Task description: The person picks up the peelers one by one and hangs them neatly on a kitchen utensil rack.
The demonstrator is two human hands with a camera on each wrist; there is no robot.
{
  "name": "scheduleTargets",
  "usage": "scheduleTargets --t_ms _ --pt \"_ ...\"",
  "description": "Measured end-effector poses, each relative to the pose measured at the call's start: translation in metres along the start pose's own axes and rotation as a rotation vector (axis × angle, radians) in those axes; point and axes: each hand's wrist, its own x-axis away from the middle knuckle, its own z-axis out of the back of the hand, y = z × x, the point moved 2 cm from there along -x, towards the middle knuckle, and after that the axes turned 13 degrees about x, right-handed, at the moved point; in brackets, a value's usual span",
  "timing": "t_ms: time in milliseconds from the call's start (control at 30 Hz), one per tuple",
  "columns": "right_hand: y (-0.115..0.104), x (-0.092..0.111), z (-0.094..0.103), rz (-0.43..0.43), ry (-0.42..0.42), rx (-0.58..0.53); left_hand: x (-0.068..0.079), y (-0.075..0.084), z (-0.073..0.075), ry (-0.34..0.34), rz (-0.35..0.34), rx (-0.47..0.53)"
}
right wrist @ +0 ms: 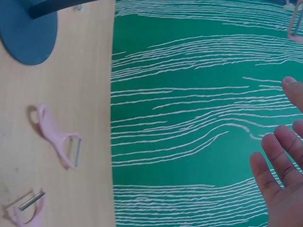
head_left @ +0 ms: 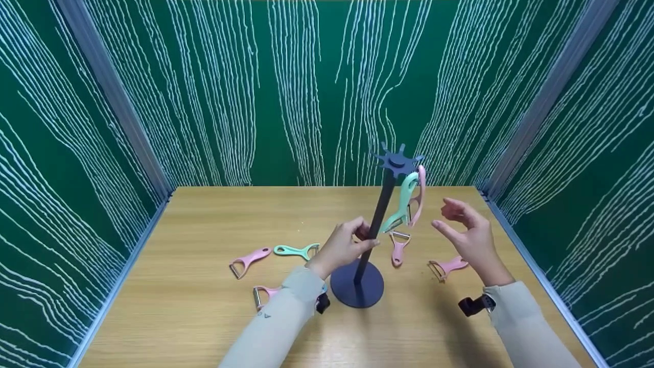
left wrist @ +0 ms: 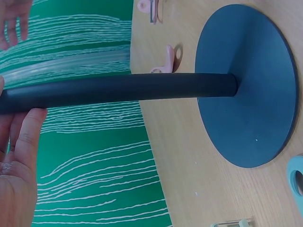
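Note:
A dark blue stand [head_left: 359, 295] with a round base, a pole and a notched, star-like top stands on the wooden table. My left hand [head_left: 343, 244] grips its pole [left wrist: 118, 87] between thumb and fingers, partway up. From the right side of the top [head_left: 397, 162] hang a mint green peeler [head_left: 407, 191] and a pink peeler [head_left: 421, 191]. To the right of these, my right hand [head_left: 471, 234] is raised in the air with fingers spread from the thumb, holding nothing. Below it, on the table, lies another pink peeler [head_left: 451, 266].
Just right of the pole lies a pink peeler [head_left: 398, 250]. Left of the stand are a pink peeler [head_left: 252, 259], a green peeler [head_left: 294, 250] and another pink peeler [head_left: 261, 294], partly hidden by my left sleeve. Green walls [head_left: 286, 102] with white lines enclose the table [head_left: 194, 306].

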Motion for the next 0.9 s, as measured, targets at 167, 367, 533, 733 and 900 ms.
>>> scheduleTargets --t_ms 167,367,533,733,900 --pt "0.015 0.004 -0.009 -0.001 -0.024 0.005 0.0 0.0 0.0 -0.002 -0.001 -0.002" --pt "0.024 0.011 -0.02 -0.031 -0.11 0.051 0.0 0.001 0.0 -0.005 -0.003 -0.001" --pt "0.034 0.015 -0.028 -0.043 -0.159 0.101 -0.001 0.002 0.0 -0.004 -0.008 -0.004" --pt "0.045 0.021 -0.032 -0.053 -0.201 0.12 -0.001 0.001 0.0 -0.001 -0.022 -0.019" --pt "0.055 0.026 -0.033 -0.068 -0.228 0.138 -0.001 0.001 0.0 0.003 -0.031 -0.028"
